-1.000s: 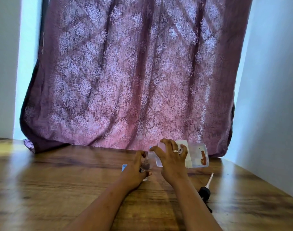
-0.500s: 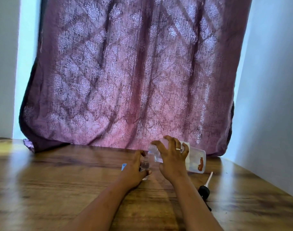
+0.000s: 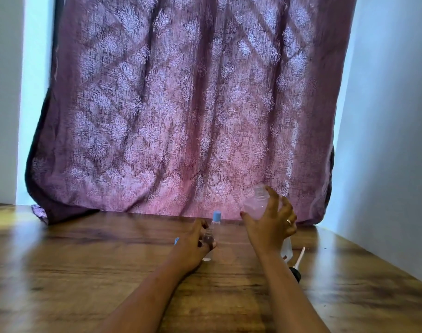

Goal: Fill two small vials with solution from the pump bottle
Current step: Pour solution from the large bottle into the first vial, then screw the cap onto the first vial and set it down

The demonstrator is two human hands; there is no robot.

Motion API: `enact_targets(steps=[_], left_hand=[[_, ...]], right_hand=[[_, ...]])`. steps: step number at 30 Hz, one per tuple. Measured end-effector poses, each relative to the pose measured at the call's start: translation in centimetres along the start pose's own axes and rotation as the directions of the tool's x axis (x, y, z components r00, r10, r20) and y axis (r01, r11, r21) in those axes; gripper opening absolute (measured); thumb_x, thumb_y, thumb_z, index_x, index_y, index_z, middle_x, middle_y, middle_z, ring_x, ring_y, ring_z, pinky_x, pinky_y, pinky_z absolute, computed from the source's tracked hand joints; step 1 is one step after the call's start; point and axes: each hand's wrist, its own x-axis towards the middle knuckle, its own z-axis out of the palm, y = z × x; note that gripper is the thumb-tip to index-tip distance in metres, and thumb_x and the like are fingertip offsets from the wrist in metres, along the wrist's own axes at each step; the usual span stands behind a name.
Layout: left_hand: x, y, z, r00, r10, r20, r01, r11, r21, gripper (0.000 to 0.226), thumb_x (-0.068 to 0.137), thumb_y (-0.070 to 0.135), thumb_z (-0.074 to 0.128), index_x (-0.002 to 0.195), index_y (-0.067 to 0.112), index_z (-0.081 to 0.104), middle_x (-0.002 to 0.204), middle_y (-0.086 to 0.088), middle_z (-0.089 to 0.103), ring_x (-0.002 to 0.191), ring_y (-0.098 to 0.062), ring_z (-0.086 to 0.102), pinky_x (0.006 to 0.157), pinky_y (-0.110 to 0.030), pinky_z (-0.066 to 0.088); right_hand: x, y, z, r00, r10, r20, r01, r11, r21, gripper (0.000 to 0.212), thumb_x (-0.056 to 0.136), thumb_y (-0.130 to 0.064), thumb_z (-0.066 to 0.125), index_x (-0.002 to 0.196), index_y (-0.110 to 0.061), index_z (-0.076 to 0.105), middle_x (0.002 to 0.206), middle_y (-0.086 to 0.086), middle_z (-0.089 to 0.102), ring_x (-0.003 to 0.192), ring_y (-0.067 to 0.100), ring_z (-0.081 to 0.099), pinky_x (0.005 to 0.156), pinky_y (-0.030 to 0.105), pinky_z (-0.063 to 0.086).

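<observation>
We curl the fingers of our left hand (image 3: 193, 246) round the open vial (image 3: 208, 239) so it stands steady on the bench (image 3: 85, 272), while our right hand (image 3: 270, 227) clamps its fingers on the bottle (image 3: 254, 205), neck up just right of the vial, apparently so that nothing spills.

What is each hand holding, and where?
Left hand grips the open vial round its body; right hand grips the bottle round its middle, neck free.

Two vials (image 3: 208, 238), one bottle (image 3: 255, 205), one pump (image 3: 295, 273)
</observation>
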Motion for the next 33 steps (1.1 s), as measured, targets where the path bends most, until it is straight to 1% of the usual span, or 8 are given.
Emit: enact_targets(steps=[6,12,16,19,23,26,29,33], left_hand=[[0.0,-0.2,0.0,1.000,-0.005,-0.015,0.005,1.000,-0.003,0.030,0.082,0.032,0.068,0.101,0.031,0.044,0.093,0.012,0.064,0.089,-0.009,0.060,0.080,-0.035,0.051],[-0.1,0.1,-0.8,0.991,-0.007,-0.131,-0.004,0.997,-0.083,0.006,0.094,0.034,0.049,0.090,0.029,0.047,0.083,0.008,0.063,0.074,-0.006,0.057,0.063,-0.028,0.045],[-0.1,-0.4,-1.7,0.989,0.062,-0.133,-0.042,0.989,0.144,0.002,0.092,0.022,0.047,0.092,0.024,0.049,0.087,0.003,0.061,0.077,-0.015,0.055,0.062,-0.029,0.039],[0.0,-0.6,-1.8,0.991,0.091,-0.101,-0.045,0.921,0.388,0.013,0.086,0.018,0.050,0.099,0.017,0.054,0.098,-0.004,0.062,0.089,-0.021,0.053,0.070,-0.031,0.038],[0.1,-0.3,-1.8,0.988,0.074,-0.135,0.021,0.807,0.590,0.020,0.085,0.024,0.048,0.105,0.026,0.052,0.110,0.005,0.058,0.110,-0.018,0.047,0.083,-0.032,0.036],[-0.1,-0.5,-1.7,0.989,-0.031,-0.144,0.117,0.760,0.639,0.028,0.087,0.028,0.046,0.115,0.028,0.048,0.125,0.006,0.049,0.120,-0.020,0.037,0.094,-0.037,0.034],[-0.5,-1.2,-2.0,0.979,-0.196,-0.061,0.188,0.735,0.651,0.028,0.091,0.028,0.041,0.118,0.026,0.050,0.130,0.001,0.048,0.124,-0.023,0.037,0.103,-0.039,0.033],[-0.3,-1.2,-2.5,0.987,-0.152,-0.055,0.153,0.774,0.614,0.024,0.091,0.018,0.044,0.111,0.021,0.056,0.124,-0.002,0.055,0.117,-0.023,0.044,0.099,-0.032,0.038]], right_hand=[[0.6,0.1,0.1,0.994,0.105,-0.031,-0.103,0.993,0.057,0.098,0.061,-0.036,0.085,0.139,-0.041,0.025,0.146,0.013,0.033,0.131,0.037,0.029,0.103,0.057,0.022],[0.8,0.7,0.1,0.988,0.148,-0.030,-0.146,0.987,0.070,0.091,0.067,-0.040,0.080,0.140,-0.038,0.026,0.150,0.014,0.027,0.135,0.038,0.027,0.104,0.059,0.021],[0.8,0.6,0.0,0.983,0.170,-0.067,-0.166,0.984,0.071,0.088,0.069,-0.039,0.080,0.141,-0.033,0.029,0.151,0.015,0.025,0.135,0.039,0.026,0.104,0.059,0.021],[0.9,0.8,0.1,0.980,0.187,-0.067,-0.182,0.981,0.074,0.087,0.071,-0.038,0.078,0.143,-0.033,0.028,0.152,0.015,0.023,0.136,0.039,0.024,0.105,0.059,0.020],[0.9,1.1,0.2,0.981,0.186,-0.053,-0.183,0.982,0.055,0.087,0.072,-0.038,0.077,0.142,-0.034,0.026,0.152,0.015,0.023,0.136,0.040,0.023,0.104,0.060,0.020],[1.0,1.2,0.2,0.981,0.190,-0.046,-0.189,0.982,0.020,0.087,0.073,-0.037,0.077,0.143,-0.033,0.024,0.152,0.015,0.022,0.136,0.040,0.023,0.104,0.058,0.021],[1.1,1.3,0.2,0.972,0.231,-0.046,-0.233,0.972,-0.030,0.088,0.074,-0.039,0.075,0.143,-0.033,0.021,0.153,0.016,0.019,0.137,0.041,0.021,0.105,0.058,0.021],[0.9,1.1,0.2,0.968,0.245,-0.051,-0.248,0.967,-0.054,0.090,0.076,-0.036,0.074,0.145,-0.033,0.016,0.154,0.017,0.015,0.137,0.043,0.019,0.104,0.060,0.022]])
